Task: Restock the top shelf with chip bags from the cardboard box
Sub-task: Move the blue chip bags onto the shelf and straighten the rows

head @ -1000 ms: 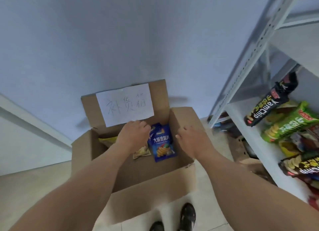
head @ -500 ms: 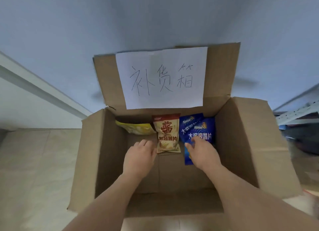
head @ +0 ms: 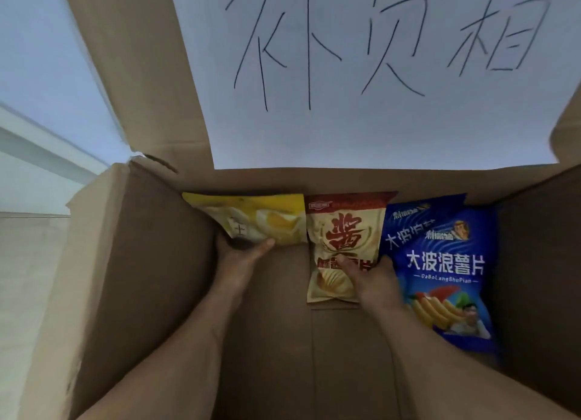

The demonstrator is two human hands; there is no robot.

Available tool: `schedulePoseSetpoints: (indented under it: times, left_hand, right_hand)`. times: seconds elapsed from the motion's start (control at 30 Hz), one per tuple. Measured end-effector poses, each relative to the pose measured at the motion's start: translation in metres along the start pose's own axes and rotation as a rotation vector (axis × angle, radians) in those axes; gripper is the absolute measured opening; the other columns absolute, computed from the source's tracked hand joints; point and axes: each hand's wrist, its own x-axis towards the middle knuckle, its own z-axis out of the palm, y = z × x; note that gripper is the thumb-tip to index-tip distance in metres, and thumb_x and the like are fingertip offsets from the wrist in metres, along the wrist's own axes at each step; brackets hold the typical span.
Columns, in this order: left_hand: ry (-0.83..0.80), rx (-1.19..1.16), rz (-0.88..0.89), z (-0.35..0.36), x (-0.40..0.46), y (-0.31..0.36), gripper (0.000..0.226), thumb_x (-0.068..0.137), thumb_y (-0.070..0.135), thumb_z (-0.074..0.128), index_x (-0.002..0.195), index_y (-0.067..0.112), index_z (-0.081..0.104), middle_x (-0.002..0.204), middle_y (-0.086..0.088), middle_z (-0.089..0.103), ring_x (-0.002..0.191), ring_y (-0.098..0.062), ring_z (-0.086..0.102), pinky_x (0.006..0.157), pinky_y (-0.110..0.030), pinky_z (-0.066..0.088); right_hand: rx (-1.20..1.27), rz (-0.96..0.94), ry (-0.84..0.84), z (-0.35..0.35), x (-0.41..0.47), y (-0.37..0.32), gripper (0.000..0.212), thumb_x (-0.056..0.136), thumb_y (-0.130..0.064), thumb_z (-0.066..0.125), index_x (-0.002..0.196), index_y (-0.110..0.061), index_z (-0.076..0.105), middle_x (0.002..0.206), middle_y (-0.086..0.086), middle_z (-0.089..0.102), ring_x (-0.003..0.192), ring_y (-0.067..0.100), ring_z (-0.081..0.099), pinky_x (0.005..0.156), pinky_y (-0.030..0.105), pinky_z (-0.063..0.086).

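Soft, even daylight was cast from the upper left, the cardboard box (head: pixel 151 262) interior was left in dim shadow, and wide-angle bending and slight blur were seen at the edges.

Head view, close down into box (head: pixel 147 262)

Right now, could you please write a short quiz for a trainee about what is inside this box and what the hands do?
1. True or false: the left hand grips the yellow bag.
2. Which bag does the right hand pinch? A) blue bag B) cream bag with red character
3. How many blue bags lie in the cardboard box?

Key: 1 true; 2 B; 3 two, one partly under the other.
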Motion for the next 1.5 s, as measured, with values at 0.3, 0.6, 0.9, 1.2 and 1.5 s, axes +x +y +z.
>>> schedulePoseSetpoints:
  times: [0.3,0.6,0.9,1.2,1.5]
  left_hand:
    - [-0.148,-0.004,0.020,-0.004,-0.002,-0.001,0.057,0.081,0.031,0.082,0.132,0.026,0.059,0.120,0.012,0.066,0.114,-0.013,0.060,0.104,-0.037,0.046]
    - [-0.359,0.099,0.008,-0.041,-0.121,0.049,0.025,0.087,0.022,0.077,0.108,0.032,0.067,0.111,0.015,0.072,0.109,-0.014,0.066,0.102,-0.037,0.048]
    - [-0.818,0.259,0.071,-0.091,-0.283,0.136,0.047,0.080,0.033,0.080,0.124,0.020,0.068,0.118,0.000,0.075,0.111,-0.023,0.071,0.108,-0.049,0.047]
    - [-1.117,0.305,0.351,-0.115,-0.489,0.183,0.085,0.047,0.057,0.093,0.118,0.017,0.073,0.115,-0.006,0.076,0.107,-0.028,0.072,0.101,-0.047,0.051]
    - [-1.362,0.446,0.545,-0.107,-0.652,0.206,0.047,0.077,0.038,0.083,0.116,0.013,0.073,0.108,-0.008,0.078,0.103,-0.030,0.073,0.095,-0.046,0.056]
  right_hand:
    - [0.178,-0.039,-0.113,-0.004,-0.004,0.007,0.031,0.090,-0.028,0.074,0.118,-0.019,0.065,0.104,-0.008,0.066,0.111,0.021,0.061,0.095,0.031,0.047]
    - [0.372,0.111,0.025,-0.099,-0.128,0.002,0.015,0.092,-0.029,0.071,0.104,-0.025,0.063,0.101,-0.003,0.069,0.090,0.018,0.064,0.076,0.034,0.053]
    - [0.560,0.002,0.187,-0.213,-0.293,-0.008,0.029,0.085,-0.021,0.079,0.113,-0.017,0.069,0.111,0.002,0.075,0.100,0.024,0.071,0.094,0.045,0.056]
    - [0.674,-0.144,0.476,-0.323,-0.511,0.046,0.034,0.081,-0.029,0.083,0.111,-0.017,0.070,0.106,0.001,0.075,0.097,0.021,0.071,0.088,0.040,0.057]
    - [0.783,-0.116,0.822,-0.393,-0.688,0.108,0.023,0.084,-0.039,0.079,0.095,-0.024,0.067,0.090,-0.005,0.072,0.083,0.017,0.068,0.082,0.040,0.059]
